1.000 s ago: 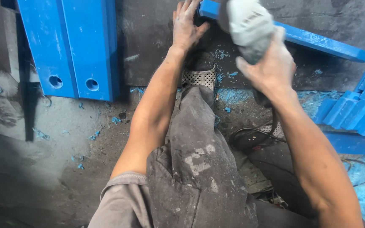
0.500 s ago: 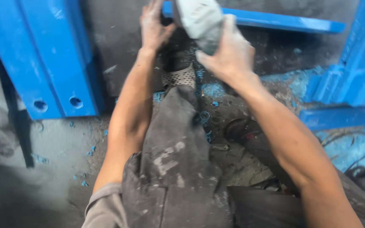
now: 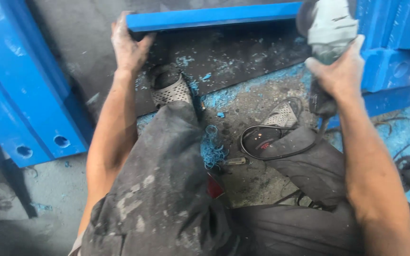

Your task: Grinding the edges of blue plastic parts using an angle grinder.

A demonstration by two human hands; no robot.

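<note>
The left hand (image 3: pixel 128 46) closes its grip on the near end of a long blue painted metal bar (image 3: pixel 214 17), which lies across the dark floor (image 3: pixel 243 52) at the top. The right hand (image 3: pixel 340 71) wraps tightly around a grey angle grinder (image 3: pixel 329 24), beside the bar's far end.

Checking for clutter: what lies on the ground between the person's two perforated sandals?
In the head view, blue paint flakes and bare gritty floor separate the left sandal and right sandal.

Blue steel bar (image 3: pixel 214 19), grey-white grinder (image 3: pixel 330 28), paint-flecked dark grey trousers (image 3: pixel 162 189).
</note>
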